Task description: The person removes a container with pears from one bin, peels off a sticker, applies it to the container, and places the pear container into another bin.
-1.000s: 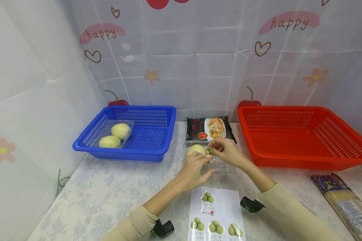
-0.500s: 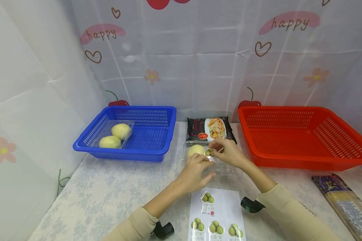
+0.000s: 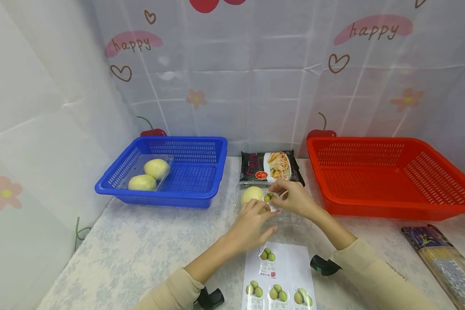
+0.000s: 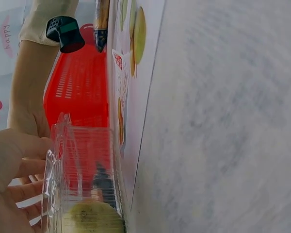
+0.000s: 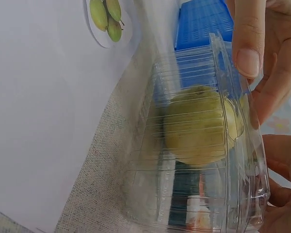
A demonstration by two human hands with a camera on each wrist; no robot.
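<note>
A clear plastic box (image 3: 286, 217) with pale yellow-green round fruit (image 3: 252, 194) inside stands on the table, lid closed. On its lid lies a round sticker (image 3: 270, 198) printed with green pears. My right hand (image 3: 296, 199) pinches the sticker's upper right edge between thumb and forefinger. My left hand (image 3: 248, 226) rests its extended fingers on the lid at the sticker's lower left, thumb held away. In the left wrist view, the left fingers (image 4: 26, 190) touch the lid's edge. The pinching fingertips are partly hidden by the hand.
Below the box lies a sticker sheet (image 3: 277, 275). A black noodle packet (image 3: 252, 168) sits behind the box. The blue basket (image 3: 186, 198) at left holds another fruit box (image 3: 164, 178). At right are a red basket (image 3: 372, 204) and a long packet (image 3: 441, 258).
The sticker has come down flatter on the lid, and more of its print shows. My left fingers have slid slightly toward me; the right hand has shifted slightly down.
</note>
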